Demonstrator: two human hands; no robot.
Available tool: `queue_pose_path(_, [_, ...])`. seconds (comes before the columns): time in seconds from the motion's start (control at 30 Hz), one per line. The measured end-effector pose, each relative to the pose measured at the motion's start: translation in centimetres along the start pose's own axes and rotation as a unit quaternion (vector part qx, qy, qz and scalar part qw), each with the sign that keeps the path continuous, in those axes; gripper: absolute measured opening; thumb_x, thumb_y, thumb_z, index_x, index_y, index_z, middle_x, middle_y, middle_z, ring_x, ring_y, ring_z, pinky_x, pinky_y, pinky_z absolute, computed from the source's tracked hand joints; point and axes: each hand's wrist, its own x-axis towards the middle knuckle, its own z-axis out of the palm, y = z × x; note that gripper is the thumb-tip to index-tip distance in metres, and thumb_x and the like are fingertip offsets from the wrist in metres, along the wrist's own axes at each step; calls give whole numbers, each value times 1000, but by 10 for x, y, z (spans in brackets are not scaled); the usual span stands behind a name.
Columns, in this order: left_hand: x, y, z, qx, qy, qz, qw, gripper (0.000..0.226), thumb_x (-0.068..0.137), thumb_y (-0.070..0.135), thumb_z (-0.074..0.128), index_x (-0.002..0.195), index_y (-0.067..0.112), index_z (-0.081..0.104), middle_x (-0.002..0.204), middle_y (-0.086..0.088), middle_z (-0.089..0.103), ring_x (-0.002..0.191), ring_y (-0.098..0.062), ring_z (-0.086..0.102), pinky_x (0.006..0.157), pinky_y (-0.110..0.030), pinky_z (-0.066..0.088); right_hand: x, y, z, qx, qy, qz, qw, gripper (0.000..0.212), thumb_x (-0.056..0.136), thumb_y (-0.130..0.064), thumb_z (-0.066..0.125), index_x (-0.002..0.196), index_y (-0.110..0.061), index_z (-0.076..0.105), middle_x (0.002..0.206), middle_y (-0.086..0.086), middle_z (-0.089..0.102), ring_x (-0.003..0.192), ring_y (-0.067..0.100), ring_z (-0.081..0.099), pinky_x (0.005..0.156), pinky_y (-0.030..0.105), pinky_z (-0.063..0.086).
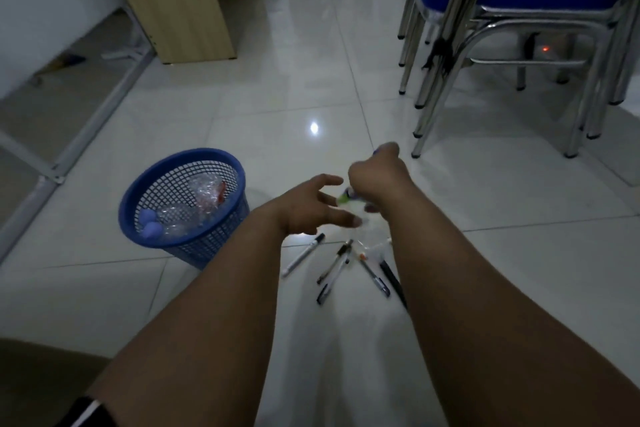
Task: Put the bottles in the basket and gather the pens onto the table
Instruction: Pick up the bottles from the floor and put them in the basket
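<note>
A blue mesh basket [138, 198] stands on the tiled floor at the left, with clear crumpled bottles [194, 208] with blue caps inside it. Several pens [337, 265] lie scattered on the floor just below my hands. My right hand [375, 177] is closed around a clear bottle [349, 199] with a green and blue label; most of the bottle is hidden and blurred. My left hand [311, 206] hovers beside it with fingers spread, close to the bottle's lower end and above the pens.
Stacked blue chairs with metal legs [502, 55] stand at the right. A wooden cabinet [180, 0] sits at the upper left beside a white metal table frame [86, 121]. Glossy floor tiles [298, 107] stretch ahead.
</note>
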Motion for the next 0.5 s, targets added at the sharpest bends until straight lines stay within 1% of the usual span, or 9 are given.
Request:
queue_pose_path(0.03, [-5, 2, -11, -15, 28, 3, 999, 76, 73, 32, 90, 137, 38, 49, 119, 3, 65, 104, -13, 66, 76, -36, 62, -7, -10, 1, 86, -29, -8, 996, 61, 86, -7, 58, 140, -16, 30, 120, 14, 49, 94, 30, 63, 80, 49, 61])
queue_pose_path(0.1, [-19, 2, -37, -39, 82, 4, 996, 54, 81, 20, 84, 126, 33, 56, 113, -3, 69, 101, -18, 71, 81, -41, 64, -20, -25, 9, 231, -82, -9, 969, 52, 89, -2, 59, 131, -22, 37, 113, 9, 47, 91, 26, 62, 75, 48, 63])
queue_pose_path(0.17, [-38, -3, -64, -61, 112, 1, 992, 45, 85, 14, 79, 121, 31, 60, 113, -7, 71, 102, -20, 72, 82, -45, 63, -32, -36, 23, 325, -120, -13, 938, 55, 90, 1, 63, 133, -25, 41, 105, 3, 44, 90, 24, 61, 74, 45, 64])
queue_pose_path(0.23, [-58, -8, -88, -75, 138, 7, 988, 42, 86, 11, 78, 119, 32, 63, 112, -7, 70, 104, -21, 71, 78, -43, 64, -43, -47, 42, 381, -152, -35, 911, 58, 90, 3, 65, 137, -23, 42, 102, -2, 43, 88, 21, 60, 74, 43, 64])
queue_pose_path(0.3, [-77, -12, -106, -78, 191, 26, 978, 37, 88, 6, 73, 114, 31, 68, 108, -9, 71, 99, -24, 72, 68, -39, 65, -55, -58, 61, 388, -190, -65, 899, 56, 92, -3, 66, 139, -23, 43, 111, -1, 49, 94, 20, 62, 79, 42, 63])
queue_pose_path(0.37, [-91, -16, -122, -79, 286, 43, 954, 29, 90, 3, 68, 108, 26, 73, 100, -11, 74, 88, -27, 75, 60, -38, 64, -65, -68, 79, 335, -224, -111, 908, 57, 94, -21, 67, 144, -24, 41, 133, 2, 55, 109, 19, 62, 91, 46, 58])
queue_pose_path(0.4, [-96, -19, -129, -86, 339, 42, 936, 27, 90, 4, 67, 108, 23, 74, 98, -10, 75, 84, -28, 76, 59, -38, 64, -68, -72, 85, 298, -233, -132, 916, 61, 93, -32, 67, 147, -26, 38, 142, 3, 53, 118, 21, 59, 98, 49, 54])
queue_pose_path(0.43, [-100, -22, -135, -90, 390, 36, 916, 26, 91, 5, 67, 110, 22, 73, 99, -9, 76, 83, -28, 76, 61, -39, 65, -69, -75, 90, 264, -232, -149, 924, 67, 91, -42, 68, 148, -28, 36, 146, 3, 51, 123, 22, 55, 102, 51, 50])
queue_pose_path(0.5, [-102, -32, -145, -52, 507, 11, 860, 29, 92, 4, 61, 113, 21, 71, 105, -7, 74, 89, -29, 74, 71, -40, 64, -67, -77, 92, 217, -206, -160, 941, 71, 86, -51, 69, 147, -30, 38, 147, 1, 50, 119, 19, 53, 102, 48, 48])
